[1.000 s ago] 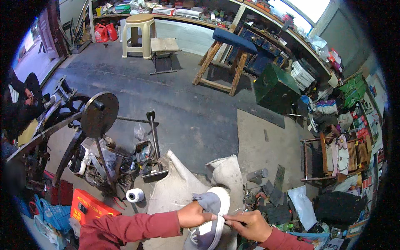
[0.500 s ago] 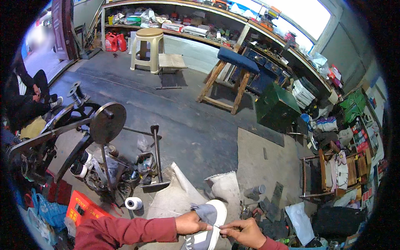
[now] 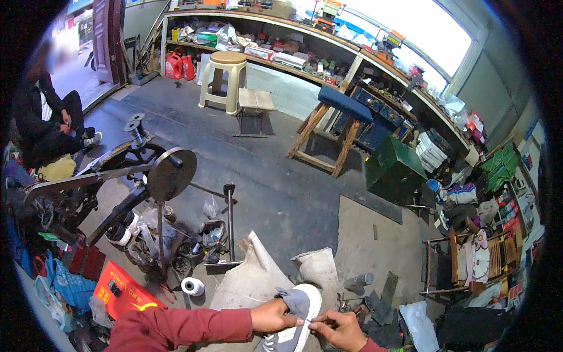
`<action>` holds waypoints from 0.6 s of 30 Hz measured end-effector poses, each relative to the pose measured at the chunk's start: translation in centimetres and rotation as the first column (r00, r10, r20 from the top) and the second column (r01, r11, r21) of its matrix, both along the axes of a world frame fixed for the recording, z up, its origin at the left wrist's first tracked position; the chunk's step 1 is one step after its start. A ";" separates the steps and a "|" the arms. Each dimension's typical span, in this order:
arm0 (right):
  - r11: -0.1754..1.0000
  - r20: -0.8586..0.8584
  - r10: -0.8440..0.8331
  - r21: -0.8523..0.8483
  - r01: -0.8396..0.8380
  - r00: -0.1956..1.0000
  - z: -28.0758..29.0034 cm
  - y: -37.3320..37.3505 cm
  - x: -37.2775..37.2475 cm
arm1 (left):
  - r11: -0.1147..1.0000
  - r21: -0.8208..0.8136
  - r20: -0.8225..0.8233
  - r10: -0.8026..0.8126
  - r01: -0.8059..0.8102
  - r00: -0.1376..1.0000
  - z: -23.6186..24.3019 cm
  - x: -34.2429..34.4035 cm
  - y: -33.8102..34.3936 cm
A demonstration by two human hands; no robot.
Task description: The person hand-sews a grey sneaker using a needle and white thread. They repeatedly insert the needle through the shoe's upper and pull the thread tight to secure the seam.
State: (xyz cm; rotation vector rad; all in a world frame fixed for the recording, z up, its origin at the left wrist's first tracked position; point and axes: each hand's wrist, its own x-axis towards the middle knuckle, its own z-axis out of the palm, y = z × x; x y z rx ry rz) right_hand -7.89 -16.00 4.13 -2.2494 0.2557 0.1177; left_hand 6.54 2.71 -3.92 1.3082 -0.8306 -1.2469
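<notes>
A grey sneaker with a white sole (image 3: pixel 308 330) lies over my lap at the lower middle, its sole edge turned up toward the right. My left hand (image 3: pixel 274 317) grips the shoe across its grey upper, thumb pressed near the sole rim. Against the white sole edge, my right hand (image 3: pixel 340 330) pinches with thumb and forefinger; a thin dark sliver shows at the fingertips, too small to name. Under and beyond the shoe spreads a pale, stained cloth (image 3: pixel 252 273).
At left stands a hand-cranked machine with a metal wheel (image 3: pixel 171 174). A white thread spool (image 3: pixel 192 286) sits near an orange-red bag (image 3: pixel 126 287). A post with a flat foot (image 3: pixel 230 226) rises ahead. Tools and scraps lie right, by a grey cylinder (image 3: pixel 359 280). Someone sits far left (image 3: pixel 53 117).
My view has shifted slightly, so the room sits lower in the picture. Both hands stay at the shoe, the right still pinching by the sole edge.
</notes>
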 end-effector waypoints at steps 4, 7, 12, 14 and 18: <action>0.998 0.177 -0.039 0.064 0.028 0.983 0.4 1.7 -1.1 | 0.986 0.160 0.133 -0.060 0.038 0.989 1.4 -0.9 1.2; 0.961 0.149 -0.227 0.194 0.197 0.962 0.7 2.4 -2.1 | 0.984 -0.125 0.203 0.153 -0.130 0.967 2.7 -1.7 2.7; 0.966 0.159 -0.257 0.072 0.249 0.953 -0.1 1.7 -2.9 | 0.873 -0.422 0.601 0.470 -0.243 0.646 4.5 -1.0 2.9; 0.975 0.205 -0.221 0.017 0.222 0.954 -0.9 1.5 -3.2 | 0.981 -0.149 0.790 0.196 -0.127 0.581 4.8 -0.4 2.7; 0.945 0.122 -0.310 0.146 0.292 0.943 -1.8 1.8 -3.5 | 0.980 -0.079 0.786 0.173 -0.180 0.594 4.7 0.0 2.9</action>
